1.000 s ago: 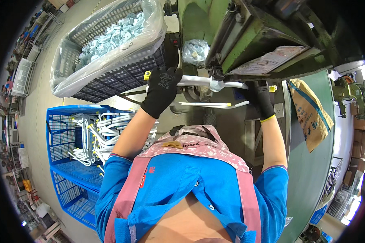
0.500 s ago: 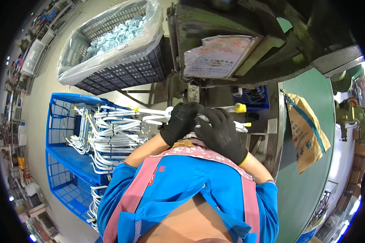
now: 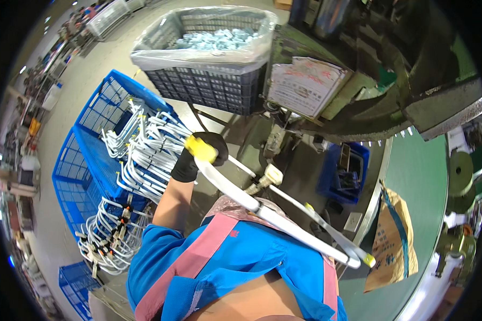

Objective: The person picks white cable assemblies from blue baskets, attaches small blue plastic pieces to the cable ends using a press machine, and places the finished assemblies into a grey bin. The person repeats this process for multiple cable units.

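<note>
My left hand (image 3: 201, 155), in a black glove, is closed around a white bent-tube piece (image 3: 227, 187) near its yellow end. The piece is raised close to my chest and slants down to the right, with a second, thinner tube length beside it and another yellow tip at its lower right end. A cream-coloured block (image 3: 273, 175) shows by the thinner length; whether it is fixed to it I cannot tell. Left of this hand, a blue crate (image 3: 93, 144) holds many similar white tubes (image 3: 155, 155) with yellow tips. My right hand is out of view.
A dark crate (image 3: 209, 88) lined with clear plastic holds pale small parts. The green machine (image 3: 353, 101) stands ahead to the right. A blue bin (image 3: 326, 182) sits below it. A brown sack (image 3: 393, 241) lies on the green surface (image 3: 418, 166). More tubes (image 3: 110, 235) lie lower left.
Both hands were together at the tubing before the machine. Now my left hand has moved left, lifting the tube piece toward me, and my right hand has gone out of view. The view has turned.
</note>
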